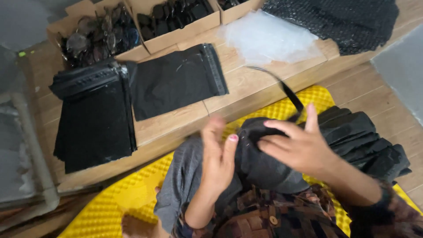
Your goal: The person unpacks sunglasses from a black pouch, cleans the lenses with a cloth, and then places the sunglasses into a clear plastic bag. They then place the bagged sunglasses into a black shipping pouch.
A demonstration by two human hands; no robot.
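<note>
Over the person's lap, above a dimpled yellow foam mat (132,194), both hands work a soft, rounded black plastic pouch (260,154). The right hand (299,147) lies on it with fingers spread, pressing rather than clenched; a thin black strip (286,90) curls up from it. The left hand (218,156), blurred, is open and touches the pouch's left side. On the wooden platform's (246,83) left edge sits a stack of flat black mailer bags (94,119), one more mailer bag (176,81) beside it, with cardboard boxes of sunglasses (99,35) behind.
</note>
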